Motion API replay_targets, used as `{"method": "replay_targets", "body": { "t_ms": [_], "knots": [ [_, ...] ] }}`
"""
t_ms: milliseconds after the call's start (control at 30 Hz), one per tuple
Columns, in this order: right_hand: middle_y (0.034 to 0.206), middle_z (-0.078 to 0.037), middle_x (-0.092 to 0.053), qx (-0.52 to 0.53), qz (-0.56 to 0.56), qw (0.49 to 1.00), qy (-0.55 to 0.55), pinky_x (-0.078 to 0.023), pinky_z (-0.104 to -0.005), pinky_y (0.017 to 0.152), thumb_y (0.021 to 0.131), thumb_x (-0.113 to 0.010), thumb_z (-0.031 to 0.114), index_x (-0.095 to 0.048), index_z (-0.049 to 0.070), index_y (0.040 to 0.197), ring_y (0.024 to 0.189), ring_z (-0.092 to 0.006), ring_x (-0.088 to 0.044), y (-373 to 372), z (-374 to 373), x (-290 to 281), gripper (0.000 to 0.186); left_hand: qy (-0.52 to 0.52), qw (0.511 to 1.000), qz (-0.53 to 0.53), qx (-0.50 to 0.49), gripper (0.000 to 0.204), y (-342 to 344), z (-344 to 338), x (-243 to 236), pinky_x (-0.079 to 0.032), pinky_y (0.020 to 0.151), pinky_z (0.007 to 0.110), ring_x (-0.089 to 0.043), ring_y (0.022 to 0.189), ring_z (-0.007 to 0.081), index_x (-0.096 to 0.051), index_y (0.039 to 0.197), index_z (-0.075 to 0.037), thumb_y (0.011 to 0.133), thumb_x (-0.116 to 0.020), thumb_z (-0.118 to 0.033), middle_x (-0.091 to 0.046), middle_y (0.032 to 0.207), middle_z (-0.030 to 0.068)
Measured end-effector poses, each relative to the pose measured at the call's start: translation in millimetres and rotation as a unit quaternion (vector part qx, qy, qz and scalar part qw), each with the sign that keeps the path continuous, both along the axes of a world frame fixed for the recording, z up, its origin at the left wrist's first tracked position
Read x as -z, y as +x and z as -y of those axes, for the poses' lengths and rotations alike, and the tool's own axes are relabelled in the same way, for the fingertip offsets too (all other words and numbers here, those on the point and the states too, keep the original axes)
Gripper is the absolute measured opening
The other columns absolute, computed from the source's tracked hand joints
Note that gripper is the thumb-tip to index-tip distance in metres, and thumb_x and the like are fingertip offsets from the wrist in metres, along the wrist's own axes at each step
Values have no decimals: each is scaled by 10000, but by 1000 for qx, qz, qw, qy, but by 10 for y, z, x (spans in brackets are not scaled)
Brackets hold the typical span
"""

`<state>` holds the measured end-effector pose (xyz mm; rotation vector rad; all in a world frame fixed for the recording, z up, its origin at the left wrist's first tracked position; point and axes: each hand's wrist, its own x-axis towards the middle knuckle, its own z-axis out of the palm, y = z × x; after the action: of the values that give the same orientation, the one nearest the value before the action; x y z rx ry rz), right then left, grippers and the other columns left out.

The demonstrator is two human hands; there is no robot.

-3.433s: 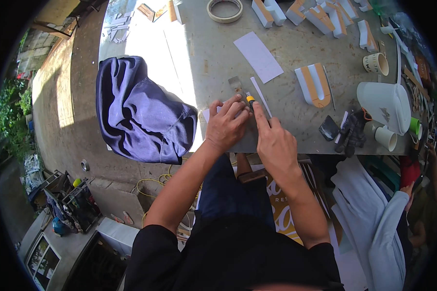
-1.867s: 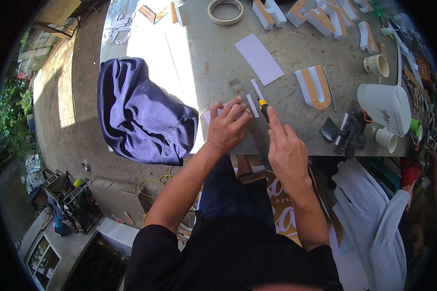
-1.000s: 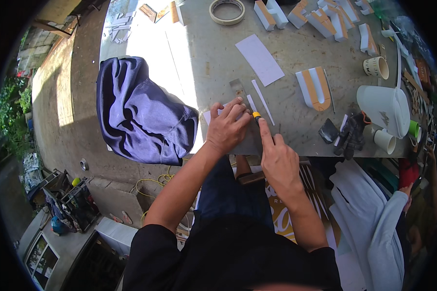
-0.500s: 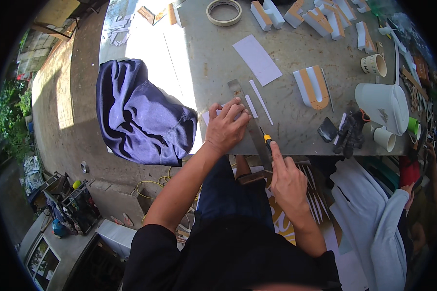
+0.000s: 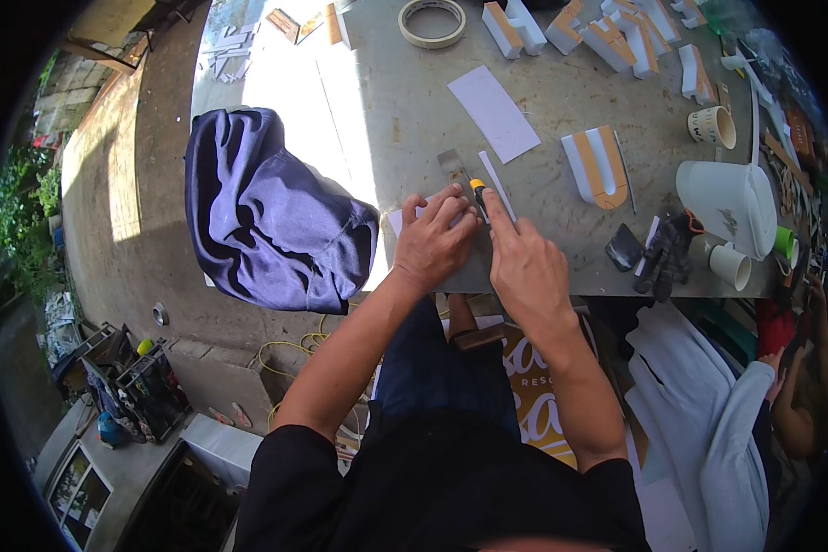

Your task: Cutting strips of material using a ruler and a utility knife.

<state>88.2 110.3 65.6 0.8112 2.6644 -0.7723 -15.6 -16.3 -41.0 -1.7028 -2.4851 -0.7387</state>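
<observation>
1. Head view, looking straight down: both hands are at the near edge of the grey table point(image 5: 414, 101), side by side and almost touching.
2. The left hand point(image 5: 435, 241) lies palm down with its fingers spread, pressing flat on a pale sheet piece point(image 5: 397, 221) at the table edge; it presses rather than grips.
3. The right hand point(image 5: 524, 262) is closed around a utility knife point(image 5: 477, 192) with a yellow and black tip, index finger stretched along it, the tip poking out between the two hands.
4. Just beyond the knife tip lies a narrow white strip point(image 5: 497, 184), with a small metal scraper blade point(image 5: 453, 167) right beside it.
5. Farther up the table sits a white rectangular sheet point(image 5: 493, 112), and beyond it a roll of masking tape point(image 5: 431, 22).
6. To the right, an arch-shaped letter form with orange sides point(image 5: 598, 167) lies flat, well apart from the hands.
7. A dark blue garment point(image 5: 267, 216) is draped over the table's left corner.
8. On the far right stand a white jug point(image 5: 727, 195) and paper cups point(image 5: 711, 126); dark gloves point(image 5: 664, 253) lie near the edge.
</observation>
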Motion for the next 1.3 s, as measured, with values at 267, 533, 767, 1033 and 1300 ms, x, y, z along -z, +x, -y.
{"method": "replay_targets", "body": {
  "t_ms": [267, 533, 767, 1033, 1300],
  "knots": [
    [977, -230, -661, -22, 42, 999, 9, -591, -518, 726, 935, -544, 64, -404, 118, 1565, 810, -435, -722, 113, 74, -72, 647, -8, 1000, 9, 7, 202, -4, 17, 3, -333, 983, 468, -562, 1316, 176, -649, 996, -189, 807, -715, -161, -624, 1162, -1],
    [947, -204, -638, -24, 65, 997, 16, -598, -493, 709, 919, -578, 53, -398, 118, 1569, 783, -402, -720, 357, 179, -120, 677, -14, 1000, 8, 6, 201, 8, 14, 12, -327, 985, 467, -573, 1295, 175, -651, 992, -207, 809, -713, -152, -621, 1141, -6],
    [888, -183, -616, -14, 75, 997, 24, -572, -489, 641, 953, -599, 76, -416, 146, 1569, 713, -390, -694, 728, 317, -207, 647, 0, 1000, 13, 2, 156, -2, -11, -41, -349, 973, 447, -596, 1267, 176, -670, 977, -183, 842, -745, -158, -647, 1112, -10],
    [871, -177, -618, 37, 37, 999, -12, -562, -504, 625, 961, -594, 64, -440, 148, 1562, 677, -392, -680, 776, 229, -460, 626, -12, 1000, 4, 1, 146, 7, 8, -63, -366, 957, 434, -617, 1241, 180, -687, 982, -158, 861, -768, -174, -671, 1109, -6],
    [919, -212, -658, 12, -12, 999, 27, -577, -522, 678, 970, -547, 104, -459, 145, 1539, 769, -433, -710, 3, -84, -36, 577, 8, 1000, 2, -3, 160, 13, -40, -50, -367, 958, 437, -624, 1231, 188, -686, 987, -152, 852, -768, -174, -670, 1110, -2]
  ]
}}
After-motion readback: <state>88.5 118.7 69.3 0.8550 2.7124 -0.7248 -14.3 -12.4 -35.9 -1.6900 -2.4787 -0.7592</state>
